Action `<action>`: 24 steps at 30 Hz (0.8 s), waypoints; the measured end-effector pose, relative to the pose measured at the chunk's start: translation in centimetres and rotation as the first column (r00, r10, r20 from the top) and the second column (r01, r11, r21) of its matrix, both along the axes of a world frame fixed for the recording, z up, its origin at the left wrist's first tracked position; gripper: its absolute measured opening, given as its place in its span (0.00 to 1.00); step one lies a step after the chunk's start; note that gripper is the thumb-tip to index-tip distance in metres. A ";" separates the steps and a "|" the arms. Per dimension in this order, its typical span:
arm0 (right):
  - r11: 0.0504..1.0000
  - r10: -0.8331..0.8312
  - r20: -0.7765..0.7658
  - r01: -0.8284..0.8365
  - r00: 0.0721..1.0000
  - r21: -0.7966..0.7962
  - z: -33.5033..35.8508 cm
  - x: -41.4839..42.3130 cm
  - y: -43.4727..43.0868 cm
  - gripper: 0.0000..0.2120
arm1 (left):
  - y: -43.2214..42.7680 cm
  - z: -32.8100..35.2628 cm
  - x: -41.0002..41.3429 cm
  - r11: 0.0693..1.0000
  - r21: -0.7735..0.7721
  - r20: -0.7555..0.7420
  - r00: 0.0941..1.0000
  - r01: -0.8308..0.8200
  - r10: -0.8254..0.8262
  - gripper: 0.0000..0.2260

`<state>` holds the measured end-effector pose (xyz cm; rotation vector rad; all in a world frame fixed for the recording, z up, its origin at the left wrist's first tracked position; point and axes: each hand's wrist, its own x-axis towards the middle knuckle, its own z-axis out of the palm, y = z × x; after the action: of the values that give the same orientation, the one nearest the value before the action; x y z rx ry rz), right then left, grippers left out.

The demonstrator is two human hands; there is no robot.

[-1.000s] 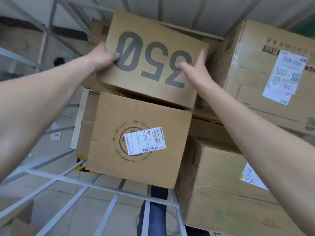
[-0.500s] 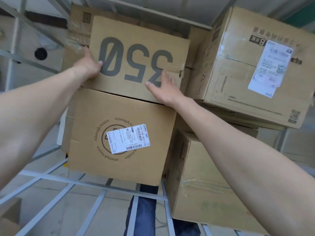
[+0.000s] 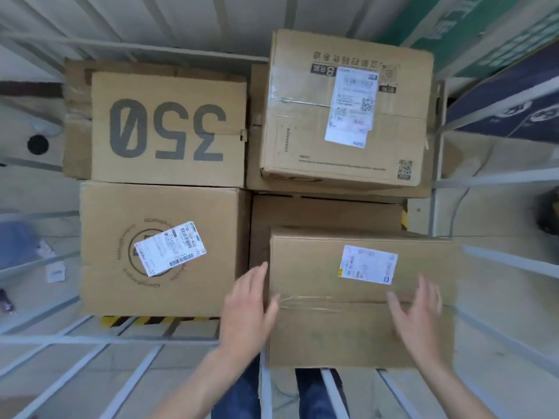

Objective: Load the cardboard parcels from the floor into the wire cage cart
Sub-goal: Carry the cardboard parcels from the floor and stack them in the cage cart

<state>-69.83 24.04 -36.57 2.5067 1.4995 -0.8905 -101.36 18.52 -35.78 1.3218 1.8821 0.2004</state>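
Note:
Several cardboard parcels lie inside the wire cage cart (image 3: 130, 361). The "350" box (image 3: 169, 128) lies flat at the back left, free of my hands. In front of it sits a box with a round logo and a white label (image 3: 163, 249). A taped box (image 3: 348, 110) sits at the back right. Nearest me is a taped box with a small label (image 3: 360, 297). My left hand (image 3: 246, 306) is open at that box's left edge. My right hand (image 3: 419, 316) hovers open over its right part; whether either touches the box is unclear.
Grey cage bars (image 3: 511, 261) run along both sides and the near edge. Green and dark blue cartons (image 3: 499, 95) stand outside the cage at the top right. My legs in blue trousers (image 3: 317, 394) show through the bars below. Yellow-black tape (image 3: 145, 321) marks the floor.
Both hands let go of the "350" box, now lying flat at the back left, and drew back to the nearest right box. The camera tilted down.

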 end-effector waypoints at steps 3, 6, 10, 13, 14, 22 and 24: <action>0.993 -0.011 0.132 0.026 0.991 -0.114 -0.3 7.3 -1.5 0.42 | -3.0 -2.6 4.1 0.862 -0.460 0.044 0.964 -0.215 0.264 0.50; 0.969 0.067 0.088 -0.043 0.994 -0.245 -1.0 9.8 -2.7 0.46 | -4.3 -4.6 6.6 0.737 -0.585 0.063 0.887 -0.338 0.457 0.55; 0.963 0.039 0.057 -0.023 0.998 -0.270 -2.6 8.3 -3.1 0.50 | -4.7 -5.3 7.6 0.689 -0.556 0.074 0.799 -0.464 0.597 0.41; 0.937 0.085 0.085 -0.051 0.993 -0.346 -3.6 6.1 -3.1 0.43 | -4.3 -4.8 7.4 0.701 -0.512 0.049 0.798 -0.496 0.600 0.33; 0.926 0.110 0.076 -0.074 0.991 -0.371 -3.9 5.4 -3.0 0.40 | -4.0 -4.8 7.3 0.707 -0.490 0.039 0.797 -0.510 0.602 0.31; 0.897 0.193 -0.028 -0.188 0.981 -0.401 -4.7 0.6 0.8 0.40 | 1.0 -4.6 5.6 0.727 -0.255 -0.238 0.770 -0.637 0.591 0.29; 0.907 0.185 -0.065 -0.196 0.980 -0.372 -4.9 -1.3 2.9 0.39 | 1.5 -4.1 5.8 0.780 -0.142 -0.311 0.775 -0.610 0.550 0.30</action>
<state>-71.10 26.96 -41.51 2.0455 1.3927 -1.0666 -95.53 20.04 -39.89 0.5800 2.4177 0.1187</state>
